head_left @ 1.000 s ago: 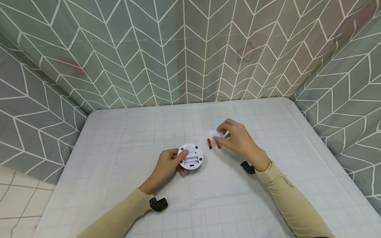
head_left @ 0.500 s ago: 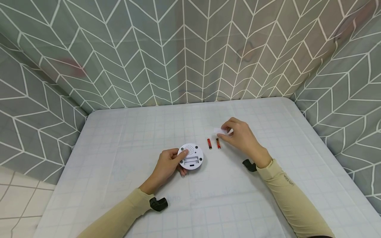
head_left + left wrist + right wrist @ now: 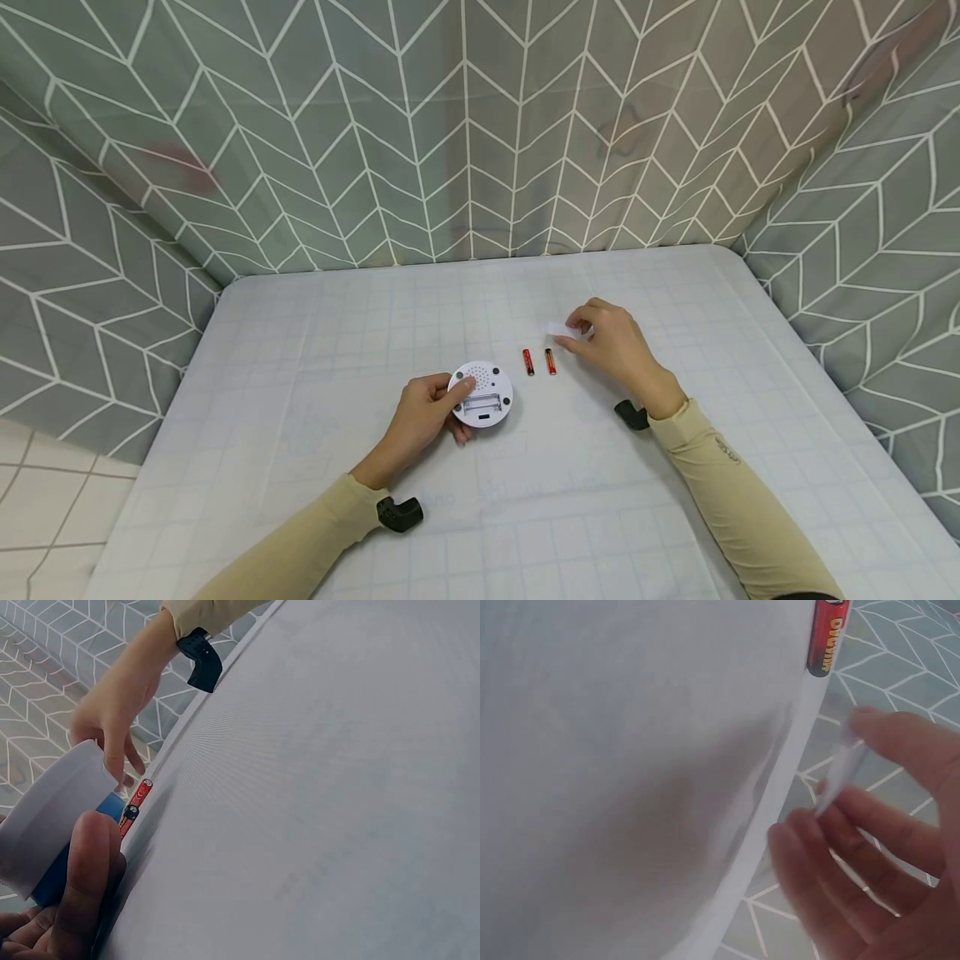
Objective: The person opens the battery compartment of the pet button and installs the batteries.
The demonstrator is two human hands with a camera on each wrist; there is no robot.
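My left hand [image 3: 422, 417] grips a round white device [image 3: 491, 387] in the head view, thumb on top. Its upturned underside shows speaker holes, dark round feet and an uncovered battery compartment with metal contacts. Blue shows on its lower face in the left wrist view. To its right, two red and black batteries [image 3: 528, 362] lie side by side on the table, apart from both hands. Just beyond them, my right hand [image 3: 613, 343] pinches a small thin white piece [image 3: 559, 330] between thumb and fingers. In the right wrist view the white piece [image 3: 842, 771] appears nearly edge-on; its kind is unclear.
A pale gridded cloth covers the table [image 3: 360, 333]. Grey curtains [image 3: 487, 125] with white zigzag lines stand behind it and at both sides. Dark cameras sit at both wrists. Floor tiles [image 3: 52, 500] show at lower left.
My right hand has moved slightly right with the white piece, away from the batteries, so the right-hand battery is now fully visible. The left hand and the device have stayed in place.
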